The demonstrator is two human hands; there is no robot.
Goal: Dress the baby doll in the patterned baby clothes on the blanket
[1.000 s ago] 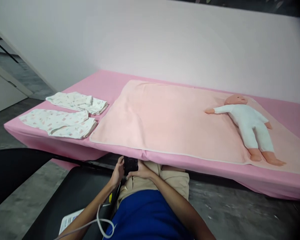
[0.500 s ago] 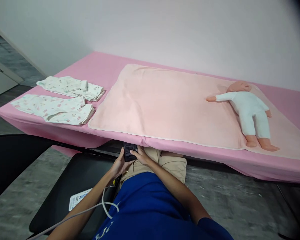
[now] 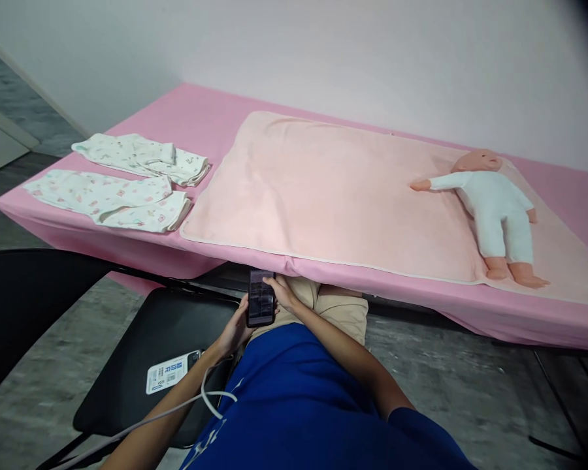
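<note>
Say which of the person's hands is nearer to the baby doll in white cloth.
Right. The right hand, touching the black rectangular phone, is left of the doll and lower in view; the left hand, gripping the phone, is farther left and lower.

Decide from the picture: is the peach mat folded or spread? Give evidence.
Spread: the peach mat lies mostly flat across the pink cover, only slightly creased, with the doll lying on it.

**Dark phone (image 3: pixel 261 307) being held upright over the lap (image 3: pixel 340 314)**

The slim, black-edged phone is standing lengthwise, its long sides pointing away from the body. Its screen (image 3: pixel 259 295) is glowing dimly, showing content too small to read. The left fingers (image 3: pixel 244 304) are gripping it; a right fingertip (image 3: pixel 266 280) is overlapping its upper right.
</note>
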